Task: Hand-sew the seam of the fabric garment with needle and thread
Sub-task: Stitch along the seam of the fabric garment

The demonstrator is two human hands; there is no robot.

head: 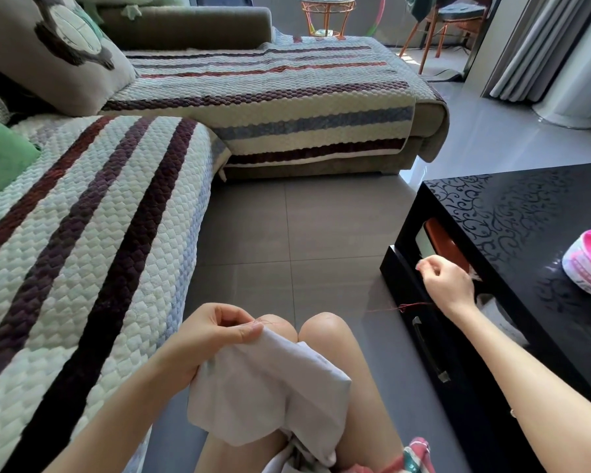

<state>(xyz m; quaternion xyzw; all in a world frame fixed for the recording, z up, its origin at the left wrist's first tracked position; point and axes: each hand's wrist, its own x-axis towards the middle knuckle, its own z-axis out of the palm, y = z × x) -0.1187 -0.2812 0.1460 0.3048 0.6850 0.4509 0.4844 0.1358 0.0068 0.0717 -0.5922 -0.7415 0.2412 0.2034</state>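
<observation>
L hand [219, 327]: fingers [249, 332] curled, thumb and forefinger pinching the seam edge of the white garment [270, 380], which drapes below them over the knees. I note red thread [410, 306] running right from that pinch, approx horizontal, to the R hand [446, 285], well apart. R fingers pinched shut, prob. on the needle; too small to confirm.

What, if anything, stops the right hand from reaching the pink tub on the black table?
Probably nothing, so yes. The right hand hangs at the table edge, and bare tabletop lies between it and the pink tub. It does pinch red thread running to the cloth the left hand holds.
</observation>
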